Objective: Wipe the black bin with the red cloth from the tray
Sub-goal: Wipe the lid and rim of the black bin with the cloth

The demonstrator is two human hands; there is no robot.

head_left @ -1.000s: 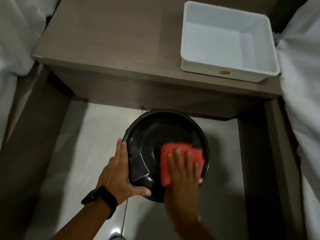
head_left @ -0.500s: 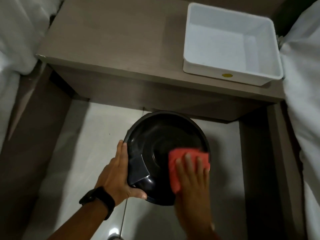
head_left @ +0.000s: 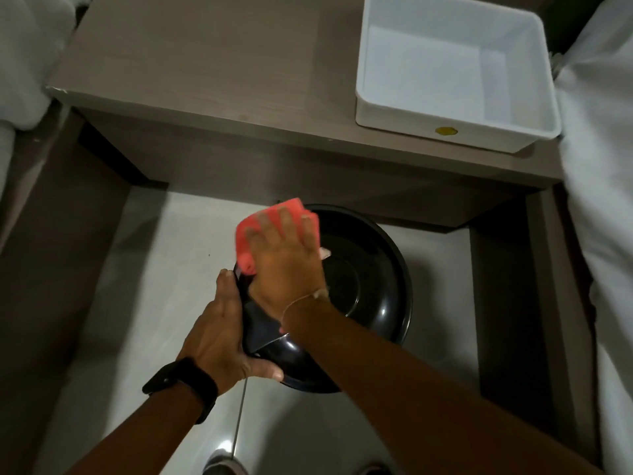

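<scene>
The black bin (head_left: 359, 303) stands on the pale tiled floor (head_left: 137, 303), just in front of a low wooden bench (head_left: 222, 80), and is seen from above with its round glossy top facing the camera. The left hand (head_left: 219, 337) steadies it at the near left edge: the fingers lie flat along the outside of the rim and the thumb hooks over the near side, a loose open-handed grip rather than a closed fist. A dark watch (head_left: 181, 385) sits on that wrist. The right hand (head_left: 287, 262) reaches across from the right and presses the red cloth (head_left: 260, 228) onto the far left part of the bin's top, with its fingers spread flat on the cloth, so its grip is open and pushing down, not pinching. A thin bracelet (head_left: 305, 298) circles the right wrist. On the bench's right end rests a white tray (head_left: 455, 132) bearing a small yellow sticker (head_left: 446, 131) on its near wall. White bedding (head_left: 603, 166) shows at both sides.
</scene>
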